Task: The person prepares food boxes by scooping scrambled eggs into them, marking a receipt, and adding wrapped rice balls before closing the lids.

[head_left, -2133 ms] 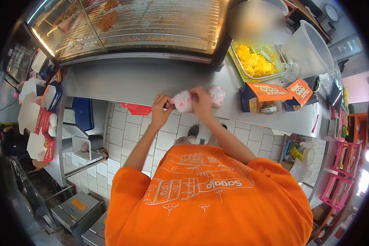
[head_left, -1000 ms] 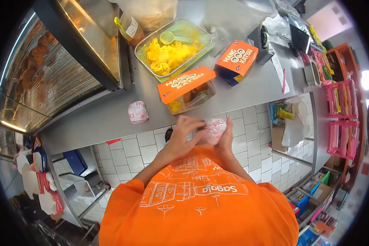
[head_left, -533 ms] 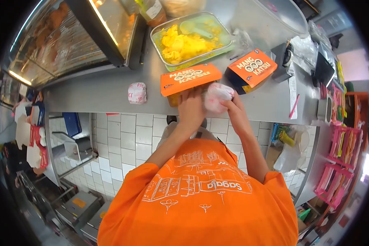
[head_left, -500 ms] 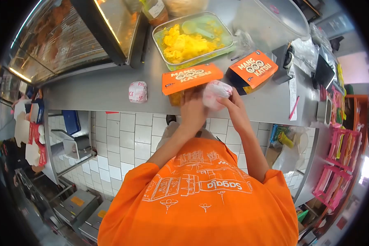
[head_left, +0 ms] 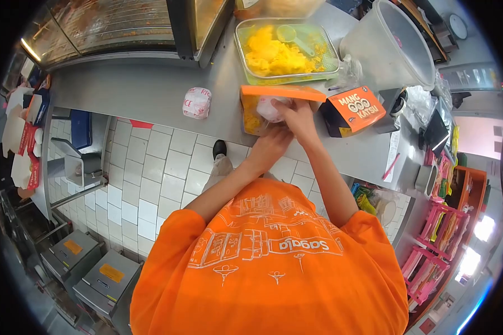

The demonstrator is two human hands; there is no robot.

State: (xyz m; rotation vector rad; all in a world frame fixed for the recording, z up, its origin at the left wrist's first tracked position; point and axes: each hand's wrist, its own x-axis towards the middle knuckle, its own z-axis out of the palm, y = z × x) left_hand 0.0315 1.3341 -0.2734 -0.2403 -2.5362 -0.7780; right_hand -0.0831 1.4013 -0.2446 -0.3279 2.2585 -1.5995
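Warmer cabinet (head_left: 112, 22): one, glass-fronted with wire racks, upper left of the frame.
Counter (head_left: 134, 92): one, brushed steel, runs across the upper frame.
Spare rice packet (head_left: 197, 103): one, white paper, rounded, red letters partly read "RIC"; lies alone on the counter, well apart from your hands.
Open box (head_left: 276, 97): one, orange card, lid raised, centre top.
Your left hand (head_left: 271, 146): below the open box; its grip cannot be told.
Wrapped packet (head_left: 271, 107): one, white paper, sits inside the open box.
Your right hand (head_left: 297, 116): fingers curled on the wrapped packet.
Tray (head_left: 324, 50): one, clear plastic, yellow food and a green scoop (head_left: 292, 34).
Second box (head_left: 355, 109): orange, printed "MANG KATSU", right of centre.
Tub (head_left: 394, 47): one, translucent, upper right.
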